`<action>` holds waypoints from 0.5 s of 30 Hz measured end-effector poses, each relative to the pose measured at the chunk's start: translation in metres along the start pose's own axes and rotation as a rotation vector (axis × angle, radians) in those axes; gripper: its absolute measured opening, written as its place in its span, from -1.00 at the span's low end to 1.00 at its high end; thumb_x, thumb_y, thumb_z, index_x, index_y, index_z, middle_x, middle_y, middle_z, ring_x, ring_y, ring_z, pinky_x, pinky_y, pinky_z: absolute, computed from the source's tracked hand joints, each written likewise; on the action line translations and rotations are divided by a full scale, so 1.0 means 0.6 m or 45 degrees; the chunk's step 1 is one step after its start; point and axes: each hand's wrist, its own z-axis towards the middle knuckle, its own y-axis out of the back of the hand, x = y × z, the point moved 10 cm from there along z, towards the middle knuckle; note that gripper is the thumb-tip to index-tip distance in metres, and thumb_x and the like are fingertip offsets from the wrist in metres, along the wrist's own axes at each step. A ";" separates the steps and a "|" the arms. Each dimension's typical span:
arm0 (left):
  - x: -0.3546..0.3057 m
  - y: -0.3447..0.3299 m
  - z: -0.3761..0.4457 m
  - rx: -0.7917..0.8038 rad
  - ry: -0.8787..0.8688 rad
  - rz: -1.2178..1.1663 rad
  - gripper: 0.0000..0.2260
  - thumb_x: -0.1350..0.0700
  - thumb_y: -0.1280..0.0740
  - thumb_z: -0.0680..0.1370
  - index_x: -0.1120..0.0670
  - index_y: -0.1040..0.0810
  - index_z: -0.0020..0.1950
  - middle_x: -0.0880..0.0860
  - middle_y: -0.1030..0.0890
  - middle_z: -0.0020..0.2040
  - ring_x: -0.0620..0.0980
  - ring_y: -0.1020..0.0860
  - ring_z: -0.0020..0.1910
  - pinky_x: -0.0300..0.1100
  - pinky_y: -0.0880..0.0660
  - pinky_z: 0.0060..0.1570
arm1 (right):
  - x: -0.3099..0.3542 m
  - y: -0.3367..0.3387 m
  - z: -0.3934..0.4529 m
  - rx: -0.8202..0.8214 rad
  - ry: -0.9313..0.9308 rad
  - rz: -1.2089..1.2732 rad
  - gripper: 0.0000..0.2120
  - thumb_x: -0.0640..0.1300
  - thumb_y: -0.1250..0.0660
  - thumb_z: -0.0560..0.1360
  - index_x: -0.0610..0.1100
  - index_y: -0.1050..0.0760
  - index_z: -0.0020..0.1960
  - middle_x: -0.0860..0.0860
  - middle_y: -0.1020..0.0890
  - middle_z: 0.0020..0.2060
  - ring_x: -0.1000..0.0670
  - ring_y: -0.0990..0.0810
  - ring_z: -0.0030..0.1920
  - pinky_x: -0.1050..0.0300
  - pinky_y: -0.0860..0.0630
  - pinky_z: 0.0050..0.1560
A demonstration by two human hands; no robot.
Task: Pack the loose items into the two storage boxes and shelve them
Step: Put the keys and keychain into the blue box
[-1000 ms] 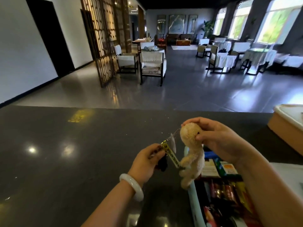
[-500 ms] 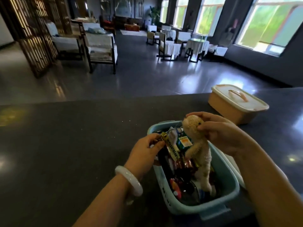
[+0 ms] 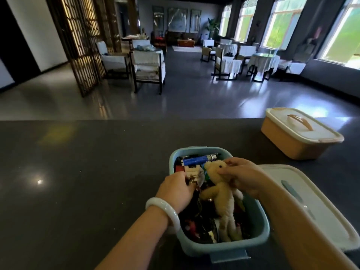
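An open light-blue storage box [image 3: 259,215] stands on the dark counter, filled with several small items, among them a blue tube [image 3: 196,160]. A beige plush bear [image 3: 222,193] lies along the box's right half, on top of the items. My right hand [image 3: 243,178] pinches the bear's head. My left hand [image 3: 176,190], with a white bangle on its wrist, reaches into the box's left side and grips the keychain tag [image 3: 194,179] attached to the bear.
The blue box's white lid [image 3: 315,203] lies on the counter just right of it. An orange storage box [image 3: 298,133] with its lid on stands at the back right. The dark counter [image 3: 78,182] stretches to the left. Chairs and tables fill the room beyond.
Both hands have lowered the bear and its keychain from above the counter into the blue box. The view has swung right and down onto the box.
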 end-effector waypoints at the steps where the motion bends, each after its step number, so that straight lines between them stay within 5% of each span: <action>1: 0.003 0.000 -0.001 -0.027 0.024 0.070 -0.86 -0.09 -0.28 0.57 -0.07 -0.51 0.05 -0.06 -0.61 -0.09 -0.07 -0.61 -0.11 -0.07 -0.59 -0.04 | -0.005 -0.001 0.007 0.007 0.009 -0.047 -0.70 -0.13 -0.47 0.42 -0.09 -0.54 0.13 -0.10 -0.66 -0.03 -0.07 -0.67 -0.06 0.10 -0.60 -0.17; 6: 0.001 0.006 -0.025 -0.143 -0.051 0.146 -0.79 -0.01 -0.31 0.57 -0.14 -0.48 0.20 -0.18 -0.54 0.02 -0.23 -0.52 -0.04 -0.29 -0.48 -0.08 | -0.018 -0.009 0.018 0.099 0.051 -0.258 -0.52 -0.04 -0.50 0.39 -0.08 -0.45 0.25 -0.09 -0.63 0.04 -0.06 -0.66 0.00 -0.05 -0.61 0.05; 9: -0.010 0.001 -0.036 -0.216 -0.151 0.302 -0.68 -0.02 -0.36 0.54 -0.11 -0.46 0.30 -0.16 -0.49 0.18 -0.18 -0.41 0.17 -0.23 -0.39 0.14 | -0.010 -0.008 0.012 0.112 0.157 -0.442 -0.55 0.00 -0.47 0.42 0.02 -0.43 0.26 -0.01 -0.60 0.04 -0.01 -0.61 0.03 -0.05 -0.56 0.14; 15: -0.047 -0.057 -0.050 -0.133 -0.263 0.133 -0.65 -0.10 -0.39 0.51 -0.12 -0.47 0.27 -0.18 -0.46 0.21 -0.22 -0.40 0.22 -0.11 -0.41 0.28 | -0.009 -0.016 0.014 0.143 0.208 -0.568 -0.65 0.20 -0.41 0.41 -0.02 -0.54 0.03 0.01 -0.66 -0.09 0.01 -0.65 -0.09 0.05 -0.60 -0.02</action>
